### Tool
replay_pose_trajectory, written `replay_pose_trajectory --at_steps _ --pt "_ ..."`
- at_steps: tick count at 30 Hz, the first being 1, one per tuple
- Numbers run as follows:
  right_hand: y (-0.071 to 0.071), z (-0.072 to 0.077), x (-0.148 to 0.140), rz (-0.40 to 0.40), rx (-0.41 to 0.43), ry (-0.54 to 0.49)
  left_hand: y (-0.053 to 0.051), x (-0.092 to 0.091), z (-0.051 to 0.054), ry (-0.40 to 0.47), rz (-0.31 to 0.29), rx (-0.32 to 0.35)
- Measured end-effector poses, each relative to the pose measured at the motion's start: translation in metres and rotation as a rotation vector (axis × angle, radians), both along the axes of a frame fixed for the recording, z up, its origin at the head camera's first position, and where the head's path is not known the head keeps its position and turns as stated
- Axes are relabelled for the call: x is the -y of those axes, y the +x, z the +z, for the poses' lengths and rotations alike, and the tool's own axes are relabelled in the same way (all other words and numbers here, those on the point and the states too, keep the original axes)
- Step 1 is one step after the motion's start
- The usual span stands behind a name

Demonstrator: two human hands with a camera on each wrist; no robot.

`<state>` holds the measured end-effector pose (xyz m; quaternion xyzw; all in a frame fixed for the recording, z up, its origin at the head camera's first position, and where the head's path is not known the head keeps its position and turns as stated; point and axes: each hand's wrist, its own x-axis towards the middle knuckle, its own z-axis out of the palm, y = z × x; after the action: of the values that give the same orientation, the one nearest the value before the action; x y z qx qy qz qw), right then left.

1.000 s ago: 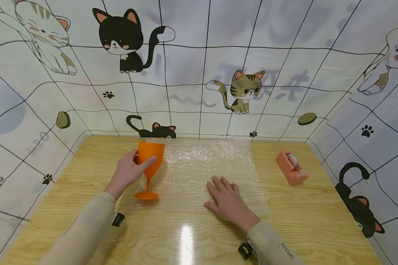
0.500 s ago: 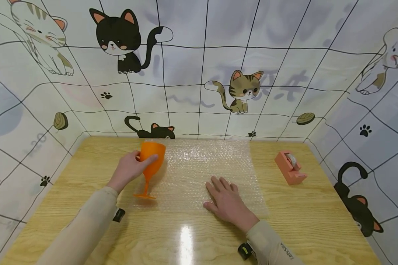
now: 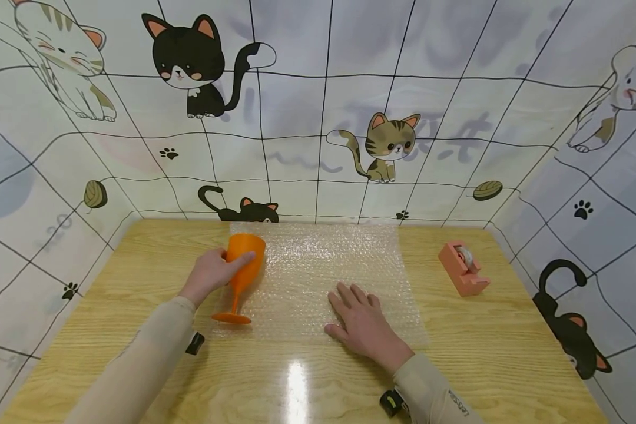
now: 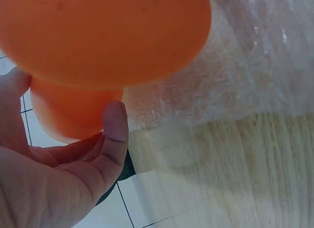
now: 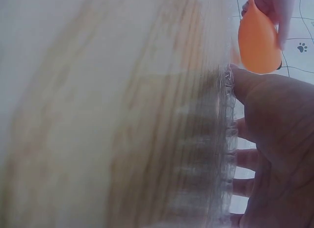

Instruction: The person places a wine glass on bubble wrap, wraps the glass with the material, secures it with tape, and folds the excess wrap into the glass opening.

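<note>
An orange plastic goblet (image 3: 248,271) leans with its bowl to the right and its foot to the lower left. My left hand (image 3: 210,273) grips it round the bowl, with the thumb across the near side. In the left wrist view the goblet's round foot (image 4: 108,37) fills the top and covers part of the bowl. Beneath is a sheet of clear bubble wrap (image 3: 318,259); whether the foot touches it, I cannot tell. My right hand (image 3: 364,324) rests flat on the wrap's lower right part, fingers spread. The right wrist view shows its fingers along the bubbly surface.
A pink tape dispenser (image 3: 463,270) with a roll of tape stands on the wooden table (image 3: 487,347), right of the wrap. Cloth walls (image 3: 297,106) printed with cats and a grid enclose the table at the back and both sides.
The goblet has tilted from nearly upright, its bowl shifting slightly right and down. My left hand has moved with it, slightly to the right. The right hand stays in place.
</note>
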<state>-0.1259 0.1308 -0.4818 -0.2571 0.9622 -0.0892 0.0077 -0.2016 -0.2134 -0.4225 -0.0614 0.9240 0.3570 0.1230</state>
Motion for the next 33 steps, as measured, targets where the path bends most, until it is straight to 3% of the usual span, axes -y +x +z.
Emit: replay_pose_trajectory --at_steps 18,33 --pt "0.0 0.001 0.0 0.0 -0.002 -0.001 0.002 -0.005 -0.002 -0.055 0.025 0.01" --pt "0.0 0.0 0.0 -0.009 0.009 0.003 0.011 -0.005 -0.001 -0.048 0.038 0.034"
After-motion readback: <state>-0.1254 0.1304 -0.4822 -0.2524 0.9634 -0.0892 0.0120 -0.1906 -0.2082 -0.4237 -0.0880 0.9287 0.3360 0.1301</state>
